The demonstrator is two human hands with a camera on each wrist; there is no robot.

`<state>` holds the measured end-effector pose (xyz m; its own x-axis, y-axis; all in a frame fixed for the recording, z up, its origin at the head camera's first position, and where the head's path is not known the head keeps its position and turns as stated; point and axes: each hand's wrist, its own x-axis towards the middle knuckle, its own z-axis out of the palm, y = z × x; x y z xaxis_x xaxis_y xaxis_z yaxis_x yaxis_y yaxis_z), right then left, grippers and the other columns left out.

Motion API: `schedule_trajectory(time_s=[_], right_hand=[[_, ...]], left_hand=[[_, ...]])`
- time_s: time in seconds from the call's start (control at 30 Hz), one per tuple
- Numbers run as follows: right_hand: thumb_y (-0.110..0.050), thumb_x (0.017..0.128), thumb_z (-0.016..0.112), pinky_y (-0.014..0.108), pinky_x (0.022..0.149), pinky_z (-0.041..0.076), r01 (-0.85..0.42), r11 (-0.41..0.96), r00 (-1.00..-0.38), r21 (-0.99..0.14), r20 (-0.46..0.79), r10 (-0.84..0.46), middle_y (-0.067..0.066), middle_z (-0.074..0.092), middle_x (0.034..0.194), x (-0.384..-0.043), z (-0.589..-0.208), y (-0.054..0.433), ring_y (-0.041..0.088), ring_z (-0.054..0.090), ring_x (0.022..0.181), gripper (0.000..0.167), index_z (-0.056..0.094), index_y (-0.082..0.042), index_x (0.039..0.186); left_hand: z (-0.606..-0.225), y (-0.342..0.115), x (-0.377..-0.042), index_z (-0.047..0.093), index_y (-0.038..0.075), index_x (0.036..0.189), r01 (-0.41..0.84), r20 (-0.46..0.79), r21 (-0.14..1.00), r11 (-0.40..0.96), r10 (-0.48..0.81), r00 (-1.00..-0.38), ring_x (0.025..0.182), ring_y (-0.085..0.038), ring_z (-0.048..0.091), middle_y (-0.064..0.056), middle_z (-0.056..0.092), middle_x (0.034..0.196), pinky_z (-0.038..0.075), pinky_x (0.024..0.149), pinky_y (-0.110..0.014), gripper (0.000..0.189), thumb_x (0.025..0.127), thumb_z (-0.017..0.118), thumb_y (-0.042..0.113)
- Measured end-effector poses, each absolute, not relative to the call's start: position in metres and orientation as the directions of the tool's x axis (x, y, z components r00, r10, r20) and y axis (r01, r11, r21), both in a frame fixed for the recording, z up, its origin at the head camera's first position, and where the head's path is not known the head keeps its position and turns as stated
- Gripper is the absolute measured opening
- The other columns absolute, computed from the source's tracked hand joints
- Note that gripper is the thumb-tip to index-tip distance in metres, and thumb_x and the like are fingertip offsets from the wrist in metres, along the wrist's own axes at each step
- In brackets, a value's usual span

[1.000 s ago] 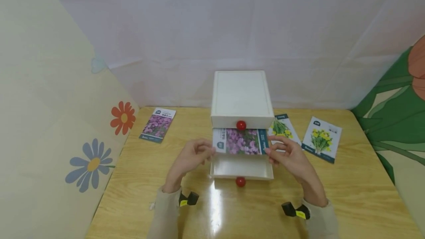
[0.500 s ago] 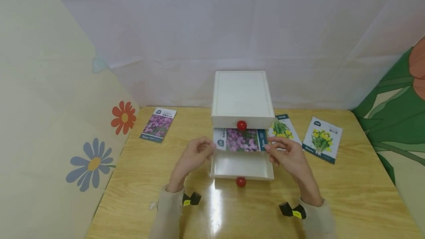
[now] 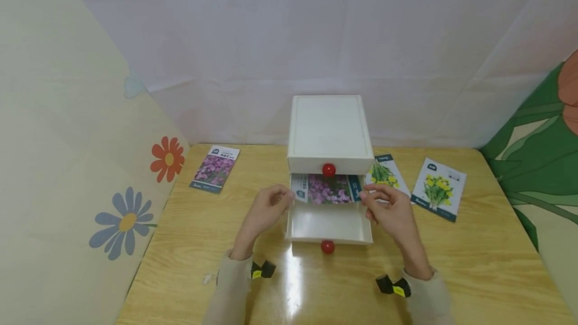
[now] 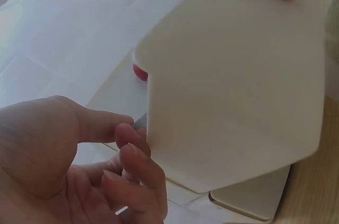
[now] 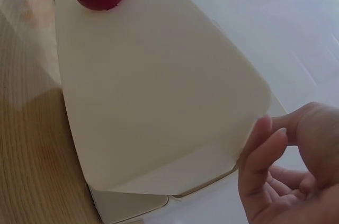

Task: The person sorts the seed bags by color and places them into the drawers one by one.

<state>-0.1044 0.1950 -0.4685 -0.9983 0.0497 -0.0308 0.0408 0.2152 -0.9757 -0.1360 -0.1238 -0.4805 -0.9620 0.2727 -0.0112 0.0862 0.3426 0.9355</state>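
Note:
A seed packet with pink-purple flowers (image 3: 327,189) lies crosswise above the pulled-out lower drawer (image 3: 329,224), its rear part hidden under the upper drawer's front. My left hand (image 3: 267,209) pinches the packet's white end between thumb and forefinger. At its dark teal end, my right hand (image 3: 390,210) pinches it likewise. In the left wrist view the drawer's front (image 4: 233,86) stands beside my fingertips and hides nearly all of the packet. The right wrist view shows my thumb and fingers at the drawer's side, with the packet out of sight behind the drawer front (image 5: 153,81).
The white two-drawer box (image 3: 329,127) has red knobs, and its upper drawer is pushed in. Another purple-flower packet (image 3: 215,169) lies at left. Two yellow-flower packets lie at right, one (image 3: 386,174) partly behind the box, the other (image 3: 438,189) farther out on the wooden table (image 3: 180,275).
Held by both hands, the packet has slid a little farther back under the upper drawer, so less of it shows. Both forearms have moved slightly inward. The drawer and the other packets have stayed put.

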Motion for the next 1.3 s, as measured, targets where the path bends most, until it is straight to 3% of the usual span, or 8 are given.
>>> schedule_trajectory(time_s=[0.43, 0.7, 1.03, 1.17, 1.3], right_hand=[[-0.017, 0.101, 0.075, 0.026, 0.046, 0.058, -0.049, 0.252, -0.982, -0.967, 0.092, 0.162, 0.006, 0.078, 0.086, -0.106, -0.475, 0.185, 0.010, 0.067, 0.053, 0.030, 0.071, 0.006, 0.120], [-0.009, 0.099, 0.076, 0.023, 0.044, 0.055, -0.148, 0.301, -0.958, -0.942, 0.212, 0.192, 0.022, 0.076, 0.083, -0.107, -0.477, 0.181, 0.008, 0.064, 0.047, 0.017, 0.074, 0.005, 0.108], [-0.013, 0.101, 0.075, 0.025, 0.042, 0.054, -0.110, 0.363, -0.961, -0.925, 0.192, 0.199, 0.020, 0.072, 0.079, -0.109, -0.479, 0.181, 0.010, 0.064, 0.045, 0.015, 0.073, 0.001, 0.106], [-0.013, 0.101, 0.074, 0.026, 0.043, 0.055, -0.107, 0.358, -0.963, -0.928, 0.186, 0.195, 0.019, 0.071, 0.079, -0.107, -0.476, 0.180, 0.010, 0.064, 0.046, 0.016, 0.073, 0.001, 0.106], [-0.010, 0.101, 0.074, 0.025, 0.045, 0.056, -0.164, 0.354, -0.958, -0.921, 0.235, 0.167, 0.021, 0.072, 0.080, -0.098, -0.468, 0.178, 0.012, 0.064, 0.048, 0.013, 0.073, 0.002, 0.106]], left_hand=[[-0.487, -0.118, -0.138, 0.076, 0.009, 0.104, 0.111, 0.043, 0.921, 0.373, 0.186, -0.982, 0.079, -0.016, 0.063, -0.006, 0.074, 0.095, 0.057, 0.068, -0.028, 0.022, 0.106, 0.066, 0.028], [-0.489, -0.116, -0.138, 0.075, 0.007, 0.102, 0.114, 0.054, 0.922, 0.371, 0.168, -0.984, 0.077, -0.016, 0.060, -0.007, 0.072, 0.090, 0.054, 0.066, -0.025, 0.024, 0.106, 0.067, 0.029], [-0.486, -0.116, -0.136, 0.071, 0.010, 0.092, 0.061, 0.007, 0.915, 0.399, 0.135, -0.991, 0.074, -0.017, 0.057, -0.003, 0.067, 0.083, 0.051, 0.063, -0.024, 0.024, 0.106, 0.067, 0.029], [-0.485, -0.120, -0.136, 0.073, 0.010, 0.096, 0.059, 0.003, 0.909, 0.413, 0.134, -0.991, 0.075, -0.017, 0.058, -0.004, 0.069, 0.086, 0.052, 0.064, -0.025, 0.024, 0.106, 0.067, 0.030], [-0.489, -0.131, -0.137, 0.075, 0.010, 0.109, 0.075, 0.017, 0.897, 0.436, 0.135, -0.991, 0.085, -0.018, 0.065, -0.005, 0.074, 0.099, 0.059, 0.073, -0.030, 0.023, 0.107, 0.067, 0.032]])
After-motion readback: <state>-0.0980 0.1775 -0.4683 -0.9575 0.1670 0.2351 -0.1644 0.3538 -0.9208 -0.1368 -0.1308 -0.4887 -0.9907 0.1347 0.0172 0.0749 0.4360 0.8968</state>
